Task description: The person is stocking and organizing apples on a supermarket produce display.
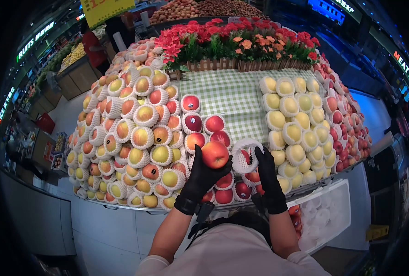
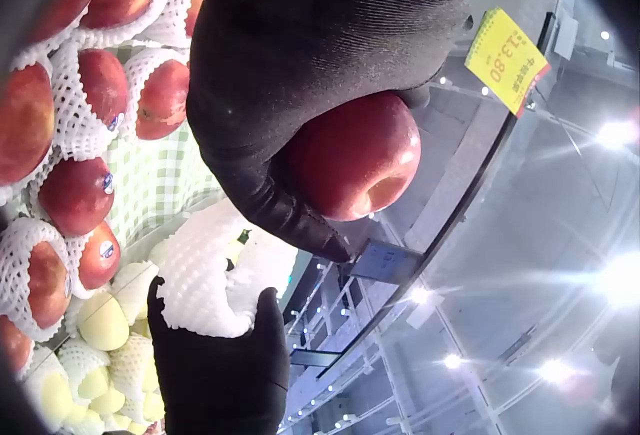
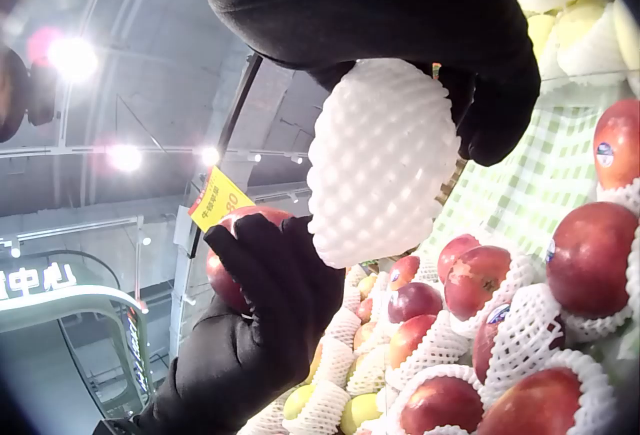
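Observation:
A bare red apple rests in my black-gloved left hand, whose fingers and thumb curl round it. In the left wrist view the apple shows its dimpled end. My gloved right hand pinches a white foam net sleeve by its side, just right of the apple. The sleeve stands puffed out in the right wrist view, and its ring-like opening shows from the head. Both hands are over the front of the display, above red apples in foam nets.
Yellow-red apples in nets are heaped on the left, pale yellow fruit on the right. A green checked cloth lies between, with potted flowers behind. A white foam box stands low at the right.

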A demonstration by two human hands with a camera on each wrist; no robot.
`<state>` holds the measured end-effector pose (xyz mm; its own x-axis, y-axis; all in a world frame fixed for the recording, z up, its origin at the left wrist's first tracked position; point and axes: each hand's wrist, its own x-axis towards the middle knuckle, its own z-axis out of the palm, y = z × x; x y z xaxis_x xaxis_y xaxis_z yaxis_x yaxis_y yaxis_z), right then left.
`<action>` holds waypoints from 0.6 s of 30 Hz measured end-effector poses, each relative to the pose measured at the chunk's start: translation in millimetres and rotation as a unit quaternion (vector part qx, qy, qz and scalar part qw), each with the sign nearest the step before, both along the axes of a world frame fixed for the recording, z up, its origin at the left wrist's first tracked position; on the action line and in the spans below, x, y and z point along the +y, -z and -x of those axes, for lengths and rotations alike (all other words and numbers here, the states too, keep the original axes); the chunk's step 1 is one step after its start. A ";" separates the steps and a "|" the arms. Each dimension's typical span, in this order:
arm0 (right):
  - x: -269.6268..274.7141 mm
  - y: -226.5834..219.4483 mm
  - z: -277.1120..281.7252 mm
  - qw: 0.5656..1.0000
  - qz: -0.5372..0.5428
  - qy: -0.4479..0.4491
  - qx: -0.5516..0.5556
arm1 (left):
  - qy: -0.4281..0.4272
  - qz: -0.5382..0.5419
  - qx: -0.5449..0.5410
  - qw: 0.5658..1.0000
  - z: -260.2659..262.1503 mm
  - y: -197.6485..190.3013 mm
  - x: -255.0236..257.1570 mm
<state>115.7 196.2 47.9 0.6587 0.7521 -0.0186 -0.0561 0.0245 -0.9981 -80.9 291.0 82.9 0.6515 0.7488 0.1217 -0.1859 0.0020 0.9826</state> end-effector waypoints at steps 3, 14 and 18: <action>0.1 -4.6 3.7 1.000 -0.002 0.004 0.025 | -0.063 -0.169 0.047 0.983 -1.7 -1.5 -2.4; -14.1 -18.3 4.6 0.997 0.029 -0.009 0.069 | -0.030 -0.679 0.339 0.650 15.2 36.3 14.9; -17.7 -16.4 0.4 0.997 0.043 -0.026 0.058 | 0.030 -0.445 0.241 0.862 12.4 47.2 15.9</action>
